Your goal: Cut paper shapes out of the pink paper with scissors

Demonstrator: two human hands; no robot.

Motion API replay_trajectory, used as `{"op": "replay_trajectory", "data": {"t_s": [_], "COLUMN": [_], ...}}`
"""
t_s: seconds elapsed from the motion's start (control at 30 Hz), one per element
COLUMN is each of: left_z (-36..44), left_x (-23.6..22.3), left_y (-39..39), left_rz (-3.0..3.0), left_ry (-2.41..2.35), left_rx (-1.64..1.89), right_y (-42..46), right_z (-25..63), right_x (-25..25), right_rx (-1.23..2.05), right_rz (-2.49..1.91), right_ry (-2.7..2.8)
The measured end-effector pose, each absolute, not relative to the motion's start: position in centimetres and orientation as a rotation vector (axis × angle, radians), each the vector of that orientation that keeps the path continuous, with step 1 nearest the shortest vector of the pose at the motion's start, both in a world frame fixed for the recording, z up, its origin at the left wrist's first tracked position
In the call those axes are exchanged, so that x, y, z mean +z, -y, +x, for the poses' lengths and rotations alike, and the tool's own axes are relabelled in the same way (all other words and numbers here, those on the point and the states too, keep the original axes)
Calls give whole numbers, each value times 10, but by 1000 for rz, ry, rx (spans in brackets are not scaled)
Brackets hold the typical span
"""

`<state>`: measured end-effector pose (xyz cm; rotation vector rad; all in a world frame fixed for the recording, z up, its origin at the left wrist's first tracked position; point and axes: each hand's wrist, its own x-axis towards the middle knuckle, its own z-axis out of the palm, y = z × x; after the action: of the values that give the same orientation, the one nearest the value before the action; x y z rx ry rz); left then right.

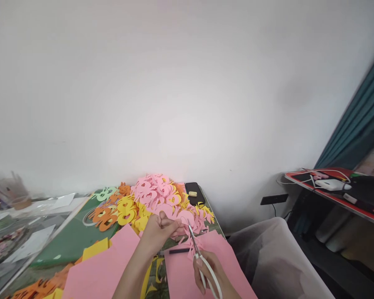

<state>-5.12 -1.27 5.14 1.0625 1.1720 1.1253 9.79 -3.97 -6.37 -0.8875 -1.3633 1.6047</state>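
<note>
My right hand (pixel 212 272) grips a pair of scissors (pixel 210 277) with white handles. The metal blades point up and away, their tips at the edge of a pink paper piece (pixel 185 216). My left hand (pixel 163 228) pinches that piece with thumb and fingers, just left of the blades. Behind both hands rises a heap of pink paper cutouts (pixel 149 191), some with heart-shaped holes. Yellow cutouts (pixel 126 209) and orange cutouts (pixel 105 218) lie left of the heap. Pink paper sheets (pixel 180 274) are under and beside my hands.
A black phone (pixel 195 193) with a small yellowish item on it lies behind the heap. A green mat (pixel 71 232) covers the left of the table. At right are a white-covered object (pixel 274 257) and a red-edged desk (pixel 311 185) with a white device and cable.
</note>
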Motion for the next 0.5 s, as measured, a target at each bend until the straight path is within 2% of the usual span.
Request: {"op": "replay_trajectory", "data": {"t_s": [0.5], "left_z": [-50], "left_x": [55], "left_y": [14], "left_rz": [1068], "left_ry": [-1186], "left_rx": [1139], "right_y": [45], "right_z": [98], "right_x": [-59], "right_rx": [1576], "right_rz": [-901], "right_ry": [1387]}}
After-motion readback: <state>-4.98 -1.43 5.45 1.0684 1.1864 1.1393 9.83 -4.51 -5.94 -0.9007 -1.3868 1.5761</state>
